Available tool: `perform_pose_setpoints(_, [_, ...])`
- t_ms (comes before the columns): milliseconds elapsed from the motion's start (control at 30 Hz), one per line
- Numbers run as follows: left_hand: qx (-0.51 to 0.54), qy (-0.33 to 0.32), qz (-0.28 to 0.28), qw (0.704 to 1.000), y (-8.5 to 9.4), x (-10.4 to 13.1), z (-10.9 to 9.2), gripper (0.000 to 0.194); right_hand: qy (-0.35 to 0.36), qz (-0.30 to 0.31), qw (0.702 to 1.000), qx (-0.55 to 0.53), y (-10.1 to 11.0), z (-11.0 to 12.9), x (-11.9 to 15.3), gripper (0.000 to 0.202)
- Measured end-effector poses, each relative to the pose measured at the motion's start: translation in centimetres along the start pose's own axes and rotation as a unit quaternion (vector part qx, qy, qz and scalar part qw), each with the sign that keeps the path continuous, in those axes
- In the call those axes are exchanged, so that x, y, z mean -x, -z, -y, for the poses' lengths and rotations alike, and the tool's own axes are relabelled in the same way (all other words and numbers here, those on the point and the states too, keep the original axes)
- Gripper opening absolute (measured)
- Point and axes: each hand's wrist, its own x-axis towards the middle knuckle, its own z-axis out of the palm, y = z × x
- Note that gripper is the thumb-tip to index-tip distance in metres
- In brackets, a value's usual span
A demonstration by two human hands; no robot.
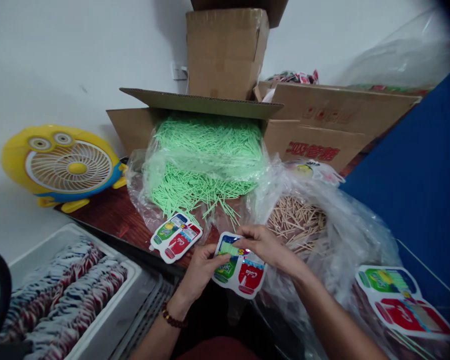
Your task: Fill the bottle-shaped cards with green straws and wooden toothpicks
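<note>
My left hand [199, 272] pinches the left side of a flat, bottle-shaped candy packet [252, 277] printed with green Sprite and red Cola pictures. Closed on its top edge is my right hand [261, 244], thumb and fingers near the packet's upper middle. Pale green sticks show in the packet's upper left part. A similar packet [177, 237] lies on the table just beyond my left hand. Past both hands, thin green sticks [210, 145] spill from a clear plastic bag in an opened carton. Tan sticks [296, 220] lie in clear plastic beyond my right hand.
A yellow fan [75, 167] stands at the left of the dark wooden table [114, 212]. Below it, a white crate [131, 280] holds rows of packets. Cartons [223, 52] are stacked behind. More packets [407, 302] lie at the right, beside a blue panel [416, 185].
</note>
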Motion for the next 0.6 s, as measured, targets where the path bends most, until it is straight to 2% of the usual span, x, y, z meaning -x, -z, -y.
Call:
perform_pose_setpoints(233, [-0.024, 0.004, -0.038, 0.999, 0.3, -0.2, 0.4, 0.024, 0.011, -0.009, 0.998, 0.053, -0.4, 0.4, -0.1, 0.013])
perform_pose_setpoints(300, [-0.006, 0.014, -0.028, 0.999, 0.3, -0.1, 0.1, 0.026, 0.012, 0.003, 0.998, 0.058, -0.5, 0.3, -0.2, 0.011])
perform_pose_setpoints(433, [0.033, 0.051, 0.018, 0.998, 0.1, 0.0, -1.0, 0.043, 0.006, 0.017, 1.0, 0.018, -1.1, 0.0, -0.6, 0.01])
perform_pose_setpoints(533, [-0.003, 0.066, 0.042, 0.997, -0.1, -0.3, -1.7, 0.036, 0.027, 0.021, 0.999, -0.005, -1.5, 0.0, -0.9, 0.008])
perform_pose_setpoints(600, [-0.021, 0.056, 0.026, 0.998, -0.3, -0.5, -1.9, 0.032, 0.047, 0.022, 0.998, -0.031, -1.2, 0.1, -0.7, 0.009])
